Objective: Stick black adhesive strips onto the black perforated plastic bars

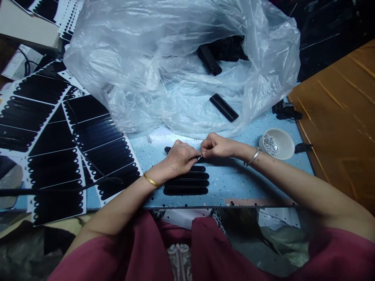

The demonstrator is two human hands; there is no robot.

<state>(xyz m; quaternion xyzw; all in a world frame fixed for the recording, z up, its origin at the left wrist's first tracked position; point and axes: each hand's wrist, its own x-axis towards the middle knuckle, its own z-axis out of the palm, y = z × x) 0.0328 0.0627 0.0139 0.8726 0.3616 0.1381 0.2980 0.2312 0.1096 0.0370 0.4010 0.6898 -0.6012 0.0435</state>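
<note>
A crumpled, see-through bag (140, 70) covers the far part of the speckled blue surface (234, 183), black blocks (224, 107) at its mouth. Glossy black sheets (108, 128) with scalloped white borders overlap along the left edge, a cable (17, 192) across them. By the right edge, a round white bowl (285, 144) holds silvery bits (270, 145). Mid-surface, the left hand (180, 158) is closed around a black strip (167, 149), mostly hiding it; the right hand (215, 146) is pinched shut at its tip, any small piece there indistinct.

Cool glare on plastic (140, 78), dim corners.
</note>
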